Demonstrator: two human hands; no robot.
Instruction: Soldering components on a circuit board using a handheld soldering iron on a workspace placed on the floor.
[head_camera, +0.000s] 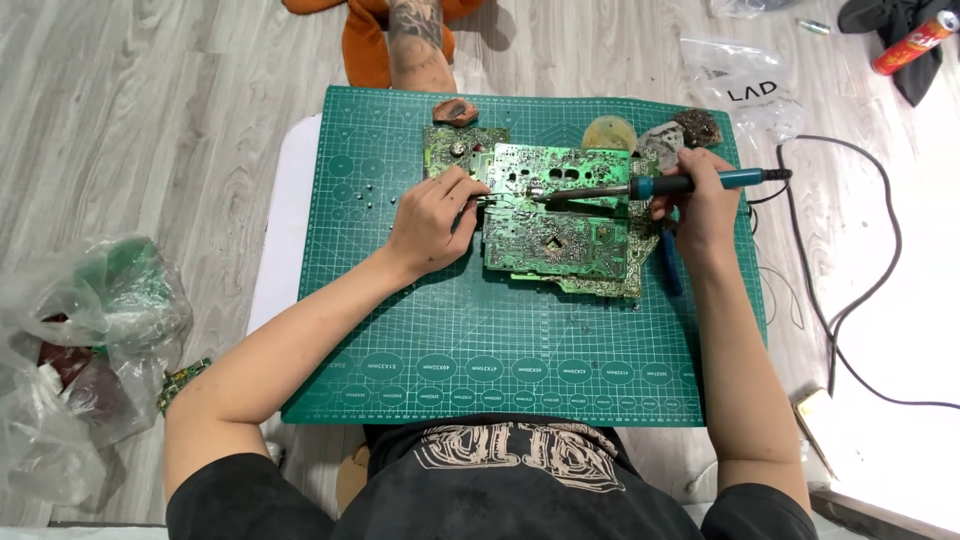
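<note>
A large green circuit board (556, 228) lies on the green cutting mat (500, 350), overlapping other green boards beneath it. My right hand (700, 205) grips a teal-handled soldering iron (650, 186), its tip pointing left onto the board's upper middle. My left hand (432, 215) rests at the board's left edge and pinches thin metal tweezers (487, 199) whose tips meet the board close to the iron's tip. A smaller green board (455, 148) sticks out at the mat's upper left.
A yellowish round sponge (609, 131), a brown lump (455, 111) and a dark part (698, 127) sit at the mat's far edge. The iron's black cord (870, 290) loops right. Plastic bags (80, 340) lie left, a red can (915, 42) and clear bag (745, 80) far right.
</note>
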